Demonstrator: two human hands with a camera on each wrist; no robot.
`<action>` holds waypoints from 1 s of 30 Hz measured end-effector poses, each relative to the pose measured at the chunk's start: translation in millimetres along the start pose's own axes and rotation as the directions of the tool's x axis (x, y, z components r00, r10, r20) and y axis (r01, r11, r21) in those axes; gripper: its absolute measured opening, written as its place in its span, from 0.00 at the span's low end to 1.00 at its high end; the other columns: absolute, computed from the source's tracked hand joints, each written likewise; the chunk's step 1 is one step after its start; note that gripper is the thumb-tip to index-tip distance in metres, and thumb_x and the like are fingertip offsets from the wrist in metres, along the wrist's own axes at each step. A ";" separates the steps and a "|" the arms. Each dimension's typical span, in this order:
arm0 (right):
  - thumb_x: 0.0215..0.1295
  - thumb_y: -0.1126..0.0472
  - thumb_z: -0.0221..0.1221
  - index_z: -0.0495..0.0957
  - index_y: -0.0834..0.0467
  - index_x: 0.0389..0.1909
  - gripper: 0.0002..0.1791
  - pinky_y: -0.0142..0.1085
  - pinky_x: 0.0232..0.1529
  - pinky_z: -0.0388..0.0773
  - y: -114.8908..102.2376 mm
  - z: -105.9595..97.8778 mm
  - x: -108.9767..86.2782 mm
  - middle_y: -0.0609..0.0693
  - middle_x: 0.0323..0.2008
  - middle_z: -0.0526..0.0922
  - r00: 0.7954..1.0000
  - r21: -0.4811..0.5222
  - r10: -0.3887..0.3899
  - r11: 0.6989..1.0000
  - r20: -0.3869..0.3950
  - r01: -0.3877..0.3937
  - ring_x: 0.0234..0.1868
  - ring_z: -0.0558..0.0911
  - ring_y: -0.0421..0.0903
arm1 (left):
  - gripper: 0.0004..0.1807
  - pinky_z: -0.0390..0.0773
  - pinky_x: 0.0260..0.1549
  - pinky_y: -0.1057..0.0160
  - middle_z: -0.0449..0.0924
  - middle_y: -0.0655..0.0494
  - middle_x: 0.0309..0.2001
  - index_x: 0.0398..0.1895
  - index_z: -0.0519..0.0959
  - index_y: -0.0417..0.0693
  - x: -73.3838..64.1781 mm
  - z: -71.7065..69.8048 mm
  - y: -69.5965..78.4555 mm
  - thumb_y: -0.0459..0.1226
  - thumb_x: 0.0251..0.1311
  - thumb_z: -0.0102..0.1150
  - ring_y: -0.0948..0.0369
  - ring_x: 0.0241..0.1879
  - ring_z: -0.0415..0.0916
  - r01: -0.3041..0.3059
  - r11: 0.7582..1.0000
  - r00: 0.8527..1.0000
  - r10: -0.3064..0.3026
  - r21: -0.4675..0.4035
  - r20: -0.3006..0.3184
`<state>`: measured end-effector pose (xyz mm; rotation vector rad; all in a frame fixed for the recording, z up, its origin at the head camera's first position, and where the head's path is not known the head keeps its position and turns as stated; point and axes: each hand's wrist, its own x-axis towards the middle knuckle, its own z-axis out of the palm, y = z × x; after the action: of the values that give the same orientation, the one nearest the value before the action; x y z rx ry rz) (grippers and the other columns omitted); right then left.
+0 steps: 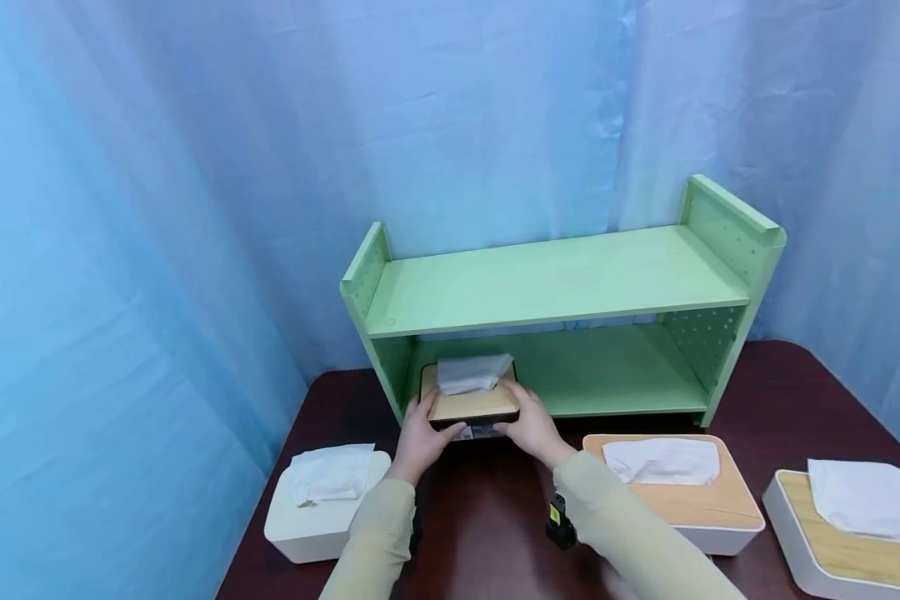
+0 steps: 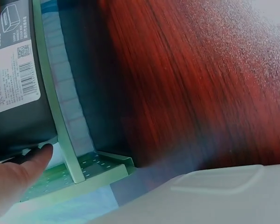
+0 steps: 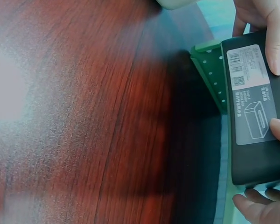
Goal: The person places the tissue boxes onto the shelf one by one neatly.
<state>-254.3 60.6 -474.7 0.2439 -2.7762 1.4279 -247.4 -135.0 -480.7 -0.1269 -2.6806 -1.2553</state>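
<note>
Sleeves (image 1: 630, 523): pale, nearest the camera, both reaching forward.
Left hand (image 1: 422, 435): clamped on the left end of the black-sided tissue box (image 1: 465, 407), my thumb against its front.
Right hand (image 1: 534, 425): gripping the opposite end, thumb likewise in front.
Box's place: left end of the lower shelf (image 1: 600, 371), at its front edge.
Step in hand: placing it there, I judge; whether its underside rests, I cannot tell.
Next move: calls, I think, for a level push with both hands, clear of the side panel (image 1: 397, 358).
</note>
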 end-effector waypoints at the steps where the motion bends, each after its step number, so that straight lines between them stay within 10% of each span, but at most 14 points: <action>1: 0.54 0.67 0.66 0.60 0.57 0.69 0.42 0.54 0.52 0.72 -0.1 -0.9 0.3 0.70 0.63 0.64 1.000 -0.002 0.000 1.000 -0.006 0.000 0.57 0.71 0.66 | 0.43 0.68 0.59 0.47 0.58 0.35 0.68 0.68 0.63 0.40 1.6 0.7 0.6 0.43 0.50 0.71 0.43 0.64 0.63 0.000 1.000 1.000 0.000 0.003 -0.002; 9: 0.57 0.63 0.64 0.50 0.59 0.73 0.45 0.57 0.53 0.71 -16.1 -10.2 -8.6 0.73 0.66 0.58 1.000 -0.034 0.029 0.999 -0.003 -0.029 0.60 0.69 0.68 | 0.41 0.66 0.58 0.41 0.49 0.28 0.69 0.70 0.60 0.44 -8.1 -8.2 14.3 0.44 0.55 0.66 0.35 0.68 0.51 0.034 0.989 0.999 -0.039 0.141 0.033; 16: 0.59 0.60 0.63 0.51 0.56 0.73 0.44 0.59 0.53 0.70 -35.5 -28.7 -32.4 0.69 0.71 0.48 0.996 -0.151 -0.088 0.984 0.017 0.090 0.65 0.62 0.69 | 0.39 0.60 0.59 0.35 0.43 0.29 0.71 0.70 0.59 0.44 -39.3 -19.3 31.6 0.45 0.58 0.63 0.34 0.70 0.39 -0.120 0.951 0.993 0.118 0.285 0.022; 30: 0.49 0.56 0.71 0.63 0.51 0.69 0.44 0.69 0.63 0.44 -11.4 -11.1 -76.4 0.63 0.72 0.53 0.942 -0.515 -0.308 0.791 0.134 0.332 0.69 0.53 0.71 | 0.32 0.44 0.62 0.30 0.42 0.40 0.75 0.72 0.58 0.53 -81.3 -4.3 12.8 0.55 0.69 0.43 0.36 0.72 0.39 -0.225 0.818 0.974 0.175 0.529 0.143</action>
<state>-177.9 73.2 -465.1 0.6918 -2.8379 0.5500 -165.2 -130.2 -484.4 -0.3793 -2.8846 -0.4013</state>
